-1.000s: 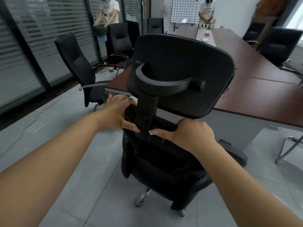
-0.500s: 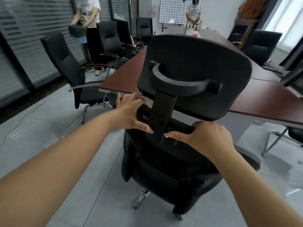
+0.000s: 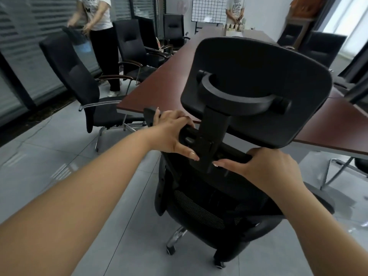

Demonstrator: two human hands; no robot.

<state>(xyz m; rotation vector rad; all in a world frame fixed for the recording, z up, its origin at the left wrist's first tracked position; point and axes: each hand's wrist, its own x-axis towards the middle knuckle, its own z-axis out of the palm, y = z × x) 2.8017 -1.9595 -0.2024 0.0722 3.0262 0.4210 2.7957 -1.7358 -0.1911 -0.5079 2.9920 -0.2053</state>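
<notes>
A black mesh office chair on castors stands in front of me, seen from behind. Its wide headrest rises on a black post at centre. My left hand grips the top edge of the backrest left of the post, thumb on the near side. My right hand grips the same edge right of the post, fingers curled over the far side. The chair faces a long reddish-brown table.
Black armchairs line the table's left side, others stand at the far right. One person stands at the left by the glass wall, another at the table's far end. Grey tiled floor lies open at left.
The view has moved closer and swung left, so the chair and both hands now sit further right. Both hands keep their grip on the backrest. The person at left has bent toward a chair.
</notes>
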